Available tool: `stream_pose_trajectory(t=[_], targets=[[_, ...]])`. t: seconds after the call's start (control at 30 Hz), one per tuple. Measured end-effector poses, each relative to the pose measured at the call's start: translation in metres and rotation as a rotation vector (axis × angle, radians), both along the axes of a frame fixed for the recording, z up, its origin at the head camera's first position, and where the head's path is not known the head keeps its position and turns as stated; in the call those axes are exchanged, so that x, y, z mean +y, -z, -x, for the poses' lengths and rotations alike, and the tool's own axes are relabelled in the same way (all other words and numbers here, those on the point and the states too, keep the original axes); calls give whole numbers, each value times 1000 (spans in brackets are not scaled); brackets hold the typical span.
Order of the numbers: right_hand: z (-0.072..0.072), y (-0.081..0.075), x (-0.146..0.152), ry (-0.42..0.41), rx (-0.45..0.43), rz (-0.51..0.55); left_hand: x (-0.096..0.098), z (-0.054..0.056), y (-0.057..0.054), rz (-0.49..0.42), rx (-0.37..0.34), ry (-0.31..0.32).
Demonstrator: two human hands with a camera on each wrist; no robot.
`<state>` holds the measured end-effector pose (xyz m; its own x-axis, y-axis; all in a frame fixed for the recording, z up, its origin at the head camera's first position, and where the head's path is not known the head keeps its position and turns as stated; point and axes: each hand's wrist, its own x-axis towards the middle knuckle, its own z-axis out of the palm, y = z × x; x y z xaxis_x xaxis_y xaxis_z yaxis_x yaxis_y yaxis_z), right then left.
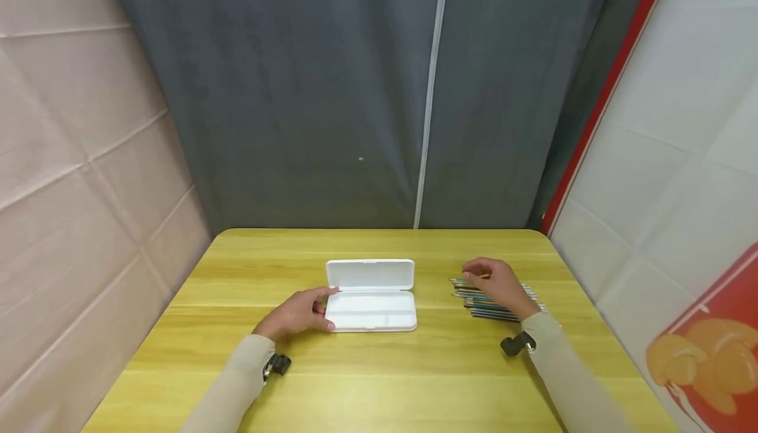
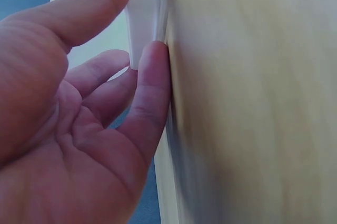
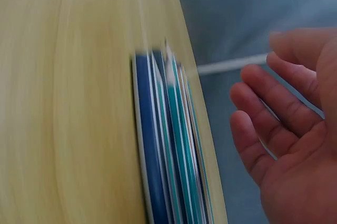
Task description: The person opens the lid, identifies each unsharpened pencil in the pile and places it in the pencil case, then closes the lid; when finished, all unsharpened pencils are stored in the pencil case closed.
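Observation:
An opened white pencil case (image 1: pixel 371 320) lies on the table, its lid (image 1: pixel 370 275) tilted up at the back and its inside bare. My left hand (image 1: pixel 296 313) holds the case by its left end, thumb and fingers around the corner; the left wrist view shows fingertips against the case's edge (image 2: pixel 145 24). Over to the right, a row of pencils (image 1: pixel 488 313) lies side by side, points toward the case. Above them hovers my right hand (image 1: pixel 497 285), fingers loosely bent and holding nothing. Blue and teal pencils (image 3: pixel 181 129) appear beside that hand in the right wrist view.
The wooden table (image 1: pixel 379 380) ends at a dark grey curtain (image 1: pixel 320 91) at the back. Pale cloth walls (image 1: pixel 77 222) stand on both sides, the right one with a red print (image 1: pixel 716 354).

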<state>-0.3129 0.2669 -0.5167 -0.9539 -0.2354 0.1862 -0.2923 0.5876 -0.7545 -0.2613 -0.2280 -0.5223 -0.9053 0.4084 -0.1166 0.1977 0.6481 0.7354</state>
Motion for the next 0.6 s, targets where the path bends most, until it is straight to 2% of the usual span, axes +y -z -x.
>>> stream_pose_trajectory(t=[0.23, 0.47, 0.6], targets=[[3, 2, 29, 68, 18, -68, -2, 3, 0, 3, 7, 0], [3, 9, 47, 62, 30, -131, -2, -1, 0, 11, -5, 13], [5, 13, 55, 66, 36, -181, 0, 2, 2, 4, 5, 15]])
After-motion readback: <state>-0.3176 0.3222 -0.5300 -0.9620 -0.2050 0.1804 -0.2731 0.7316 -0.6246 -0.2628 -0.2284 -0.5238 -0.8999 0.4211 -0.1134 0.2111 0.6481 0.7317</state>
